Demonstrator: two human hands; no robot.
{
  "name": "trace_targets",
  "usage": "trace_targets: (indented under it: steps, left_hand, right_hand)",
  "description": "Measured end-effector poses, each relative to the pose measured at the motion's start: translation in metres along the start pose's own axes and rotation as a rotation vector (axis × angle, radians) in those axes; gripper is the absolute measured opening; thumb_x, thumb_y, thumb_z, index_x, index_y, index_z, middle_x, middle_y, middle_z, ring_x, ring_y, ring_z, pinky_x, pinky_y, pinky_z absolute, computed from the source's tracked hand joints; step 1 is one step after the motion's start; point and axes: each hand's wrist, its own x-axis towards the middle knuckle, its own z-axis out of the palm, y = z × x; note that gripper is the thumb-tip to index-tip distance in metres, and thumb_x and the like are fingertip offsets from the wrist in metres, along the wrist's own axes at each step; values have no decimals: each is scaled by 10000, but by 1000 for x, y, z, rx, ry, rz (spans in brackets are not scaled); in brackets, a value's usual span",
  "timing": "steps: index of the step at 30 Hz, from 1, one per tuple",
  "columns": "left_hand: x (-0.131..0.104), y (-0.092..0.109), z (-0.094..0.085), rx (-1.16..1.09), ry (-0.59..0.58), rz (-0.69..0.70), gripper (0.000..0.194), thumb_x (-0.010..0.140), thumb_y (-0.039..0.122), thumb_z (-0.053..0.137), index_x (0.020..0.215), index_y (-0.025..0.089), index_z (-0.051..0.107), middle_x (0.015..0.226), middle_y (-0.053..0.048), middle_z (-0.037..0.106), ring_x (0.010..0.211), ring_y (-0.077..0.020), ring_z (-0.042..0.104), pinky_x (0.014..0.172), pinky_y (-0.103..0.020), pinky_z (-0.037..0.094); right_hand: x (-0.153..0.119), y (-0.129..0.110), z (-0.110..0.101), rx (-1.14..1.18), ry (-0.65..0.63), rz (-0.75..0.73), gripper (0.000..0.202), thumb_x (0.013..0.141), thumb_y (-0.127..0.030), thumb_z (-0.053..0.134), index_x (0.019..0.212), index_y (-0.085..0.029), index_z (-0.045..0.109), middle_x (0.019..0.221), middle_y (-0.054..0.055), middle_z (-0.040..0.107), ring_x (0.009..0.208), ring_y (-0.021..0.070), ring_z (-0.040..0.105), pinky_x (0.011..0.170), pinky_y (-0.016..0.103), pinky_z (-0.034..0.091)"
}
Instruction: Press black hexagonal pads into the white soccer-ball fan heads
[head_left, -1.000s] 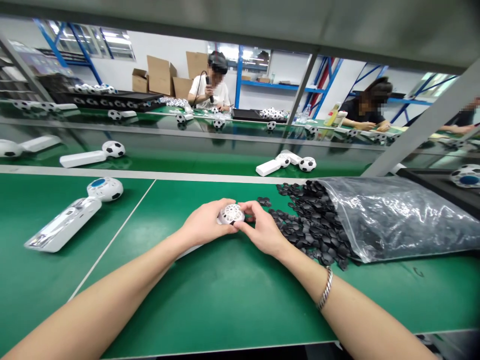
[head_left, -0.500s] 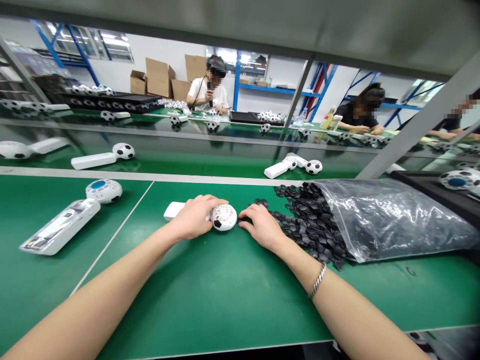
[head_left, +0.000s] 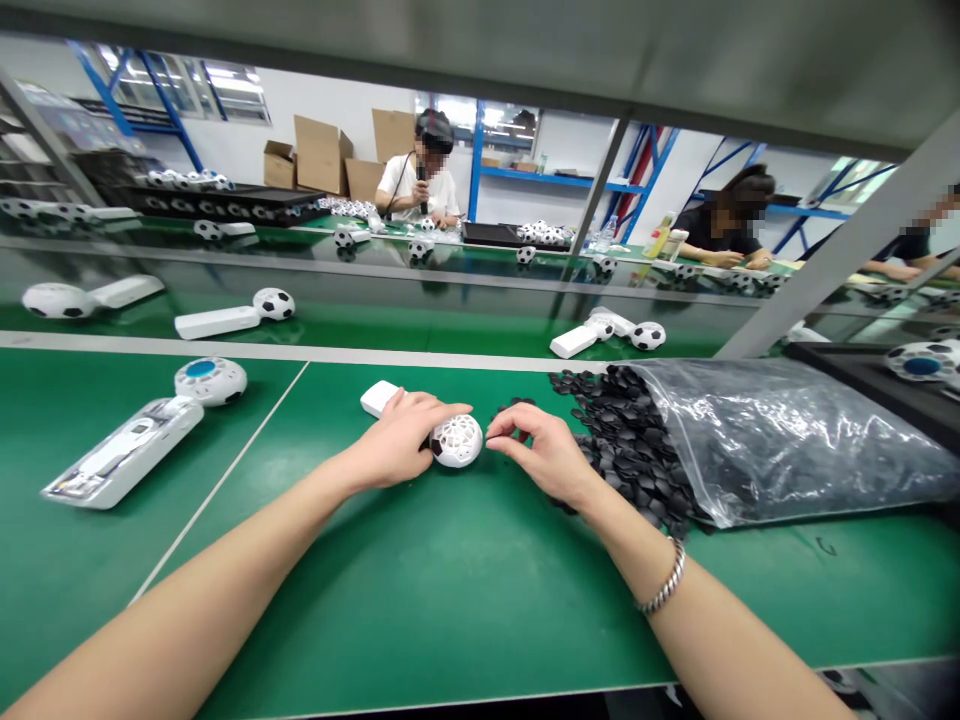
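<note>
My left hand [head_left: 397,437] is closed around a white device with a soccer-ball head [head_left: 457,442]. Its openwork face is turned up, and a white handle [head_left: 379,398] sticks out behind my fingers, which hide the joint. Just right of the ball, my right hand [head_left: 541,450] pinches a small black piece [head_left: 491,436] between thumb and fingertips, apart from the ball. Behind and beside that hand lies a heap of flat black pieces [head_left: 630,450] spilling out of a clear plastic bag [head_left: 795,440].
Another ball-headed device [head_left: 124,450] lies on the green table [head_left: 465,600] at left. Beyond the pale edge strip, more devices [head_left: 217,321] lie on a green belt [head_left: 420,335]. A slanted grey post [head_left: 817,230] stands at right, beside a black tray [head_left: 847,365]. Co-workers [head_left: 420,180] sit opposite.
My left hand turned the ball device slightly and shifted it right. My right hand moved a little right, away from the ball. Devices on the near belt slid right; those farther back slid left.
</note>
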Motion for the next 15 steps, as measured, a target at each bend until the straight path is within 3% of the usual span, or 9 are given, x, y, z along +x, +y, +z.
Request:
trace_targets:
  steps: [5,8,12,15]
  left_hand:
    - [-1,2,-2,-63,-3,13,727,620,426,639,1281,282,372,1180,-61,509,1156,-295,349,982,-448,219]
    - [1,3,0,-83,23,-26,805,566,615,622,1256,252,419,1173,-82,514,1146,-305,361,977,-462,219]
    - [4,5,7,-94,91,-82,788,557,652,604,1208,226,475,1155,-84,531,1134,-296,380,981,-466,220]
    - [5,6,11,-109,130,-92,707,569,598,627,1158,225,512,1114,-65,561,1114,-280,401,976,-447,240]
  right_hand:
    - [-3,-9,6,77,-48,-32,91,799,-208,540,820,-214,628,795,-1,617,752,122,552,720,259,439]
    - [-3,-7,14,143,-65,-16,75,776,-199,571,817,-207,633,841,9,579,820,124,546,770,265,442]
    - [-1,-3,24,135,-4,41,33,728,-205,618,758,-195,616,862,21,505,878,139,514,760,270,446]
    - [1,1,28,169,45,102,156,683,-202,649,805,-186,553,1013,50,492,1009,171,481,770,281,446]
